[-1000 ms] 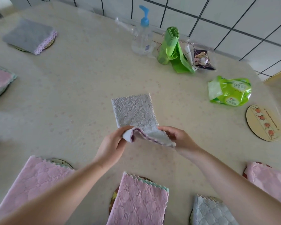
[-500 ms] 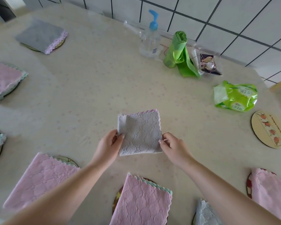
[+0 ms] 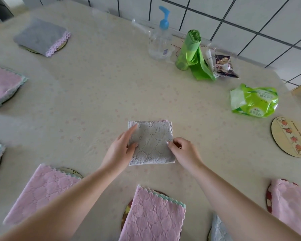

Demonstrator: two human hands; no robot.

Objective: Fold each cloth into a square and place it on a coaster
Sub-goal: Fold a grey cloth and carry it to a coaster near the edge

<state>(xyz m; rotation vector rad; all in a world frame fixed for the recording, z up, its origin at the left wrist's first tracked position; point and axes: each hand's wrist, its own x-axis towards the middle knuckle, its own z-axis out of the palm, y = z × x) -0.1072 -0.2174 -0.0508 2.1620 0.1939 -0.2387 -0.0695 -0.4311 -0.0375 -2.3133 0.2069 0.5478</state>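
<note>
My left hand (image 3: 119,150) presses flat on the folded grey cloth (image 3: 151,142), lying on the table between my hands; my right hand (image 3: 182,150) pinches its right edge. Lifting it toward the bare coaster (image 3: 289,136), far right of my grip, could spring the layers open.

Soft even daylight, wide-angle edge distortion

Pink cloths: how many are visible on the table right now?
4. One at the left edge, one near-left, one at bottom centre, one at the right edge. More could lie outside the frame.
</note>
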